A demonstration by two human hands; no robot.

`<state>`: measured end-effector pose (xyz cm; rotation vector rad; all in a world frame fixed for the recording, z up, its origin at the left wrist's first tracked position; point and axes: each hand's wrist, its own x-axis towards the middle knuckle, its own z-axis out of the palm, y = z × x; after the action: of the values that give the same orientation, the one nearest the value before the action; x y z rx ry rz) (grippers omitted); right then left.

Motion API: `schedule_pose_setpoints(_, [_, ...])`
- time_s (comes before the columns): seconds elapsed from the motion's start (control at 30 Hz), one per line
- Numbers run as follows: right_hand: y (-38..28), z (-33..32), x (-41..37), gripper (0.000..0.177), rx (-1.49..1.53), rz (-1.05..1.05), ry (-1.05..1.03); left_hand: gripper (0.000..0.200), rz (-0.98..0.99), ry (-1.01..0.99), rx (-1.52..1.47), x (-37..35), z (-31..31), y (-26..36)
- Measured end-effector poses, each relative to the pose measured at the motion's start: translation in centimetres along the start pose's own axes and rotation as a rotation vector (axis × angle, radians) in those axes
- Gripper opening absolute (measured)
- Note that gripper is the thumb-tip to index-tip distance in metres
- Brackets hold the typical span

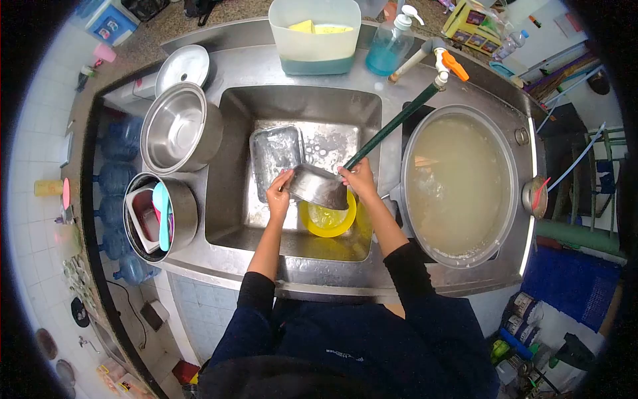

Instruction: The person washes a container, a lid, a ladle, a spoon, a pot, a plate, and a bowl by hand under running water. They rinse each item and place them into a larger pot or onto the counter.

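Checker: Fingers first. What do they close on?

Recorder: Left hand (280,195): fingers curled over the near-left edge of the steel tray (319,188), thumb on top. Right hand (359,178): fingers folded round the tray's opposite edge. Both clamped, none spread.

Checker: Tray position?

Recorder: Inside the sink (226,173), held clear of the floor and tilted, directly above the yellow bowl (330,221) at 6 o'clock in the basin. Judgement: the tilt lets run-off drop into the bowl rather than pool in the tray.

Checker: Water source?

Recorder: Green hose (392,125) runs from the tap (444,65) at 1 o'clock down to the Right hand. Cannot tell whether those fingers pinch the hose end too. Probably kept there so the flow lands on the tray.

Checker: Surroundings?

Recorder: Second tray (274,151) lies flat in the basin at 11 o'clock, touching or just beside the held one. Large pot (512,166) of cloudy liquid on the counter at 3 o'clock. Empty steel pot (176,130) at 10 o'clock. Lower pot (188,209) at 8 o'clock holds a small pan and a turquoise spoon (161,213). Soap bottle (389,43) and sponge tub (316,50) at 12 o'clock, near the tap.
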<state>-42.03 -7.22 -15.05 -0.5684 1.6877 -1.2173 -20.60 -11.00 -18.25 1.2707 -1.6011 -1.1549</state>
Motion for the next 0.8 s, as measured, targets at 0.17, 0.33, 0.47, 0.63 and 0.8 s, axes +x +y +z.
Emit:
schedule_pose_setpoints(0.17, [-1.0,1.8,1.5,0.055,0.095,0.003,-0.040,0.034,-0.504,0.010,-0.693,-0.5,-0.7,-2.5])
schedule_pose_setpoints(0.33, [1.9,0.0,3.7,0.053,-0.062,-0.059,0.025,0.015,-0.683,0.033,-0.785,-0.7,-0.9,-3.8])
schedule_pose_setpoints(0.47, [1.3,0.3,2.0,0.046,0.110,-0.016,0.060,0.027,-0.710,-0.060,-0.552,-0.9,-1.1,-5.2])
schedule_pose_setpoints(0.63, [4.1,1.6,3.3,0.044,0.072,-0.128,0.205,0.054,-0.871,-0.148,-0.590,-0.3,-1.9,-2.9])
schedule_pose_setpoints(0.8, [2.7,2.7,2.2,0.045,-0.012,-0.220,0.232,0.072,-0.798,-0.219,-0.576,-0.8,-0.9,1.8])
